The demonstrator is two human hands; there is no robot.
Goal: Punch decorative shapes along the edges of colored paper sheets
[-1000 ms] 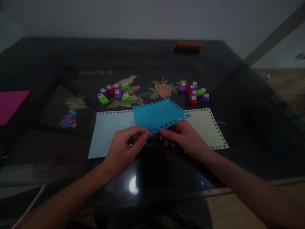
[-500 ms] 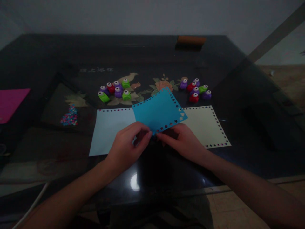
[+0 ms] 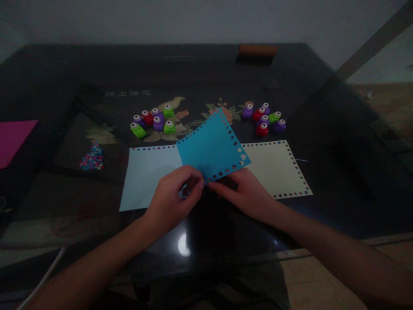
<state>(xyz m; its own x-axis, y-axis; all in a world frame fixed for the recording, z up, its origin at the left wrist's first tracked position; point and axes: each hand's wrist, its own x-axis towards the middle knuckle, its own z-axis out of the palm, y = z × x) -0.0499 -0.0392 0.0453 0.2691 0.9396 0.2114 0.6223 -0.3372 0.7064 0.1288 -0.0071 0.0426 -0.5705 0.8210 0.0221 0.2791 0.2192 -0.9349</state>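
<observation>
A bright blue paper sheet [image 3: 211,148] is held tilted above the table, with small shapes punched out along its upper, right and lower edges. Several holes are stars, and a heart shows near the right corner. My left hand [image 3: 176,189] pinches at the sheet's near corner, thumb against bent fingers. From the other side, my right hand [image 3: 241,191] grips the same corner, its fingers partly hidden under the paper. Beneath lie a pale blue sheet [image 3: 146,176] and a pale cream sheet [image 3: 274,168], both with punched borders. Whatever else lies between the fingertips is too dark to make out.
Small purple, red and green craft punches stand in a left group [image 3: 157,124] and a right group [image 3: 262,129]. A confetti pile [image 3: 93,158] and a pink sheet [image 3: 14,140] lie leftward on the dark glossy table [image 3: 193,73]. An orange-brown roll [image 3: 258,50] rests at the back.
The blue sheet has turned slightly, its top corner shifting left and its right corner lower. Both hands stay closed at its near corner, almost in place. The camera view has shifted a little.
</observation>
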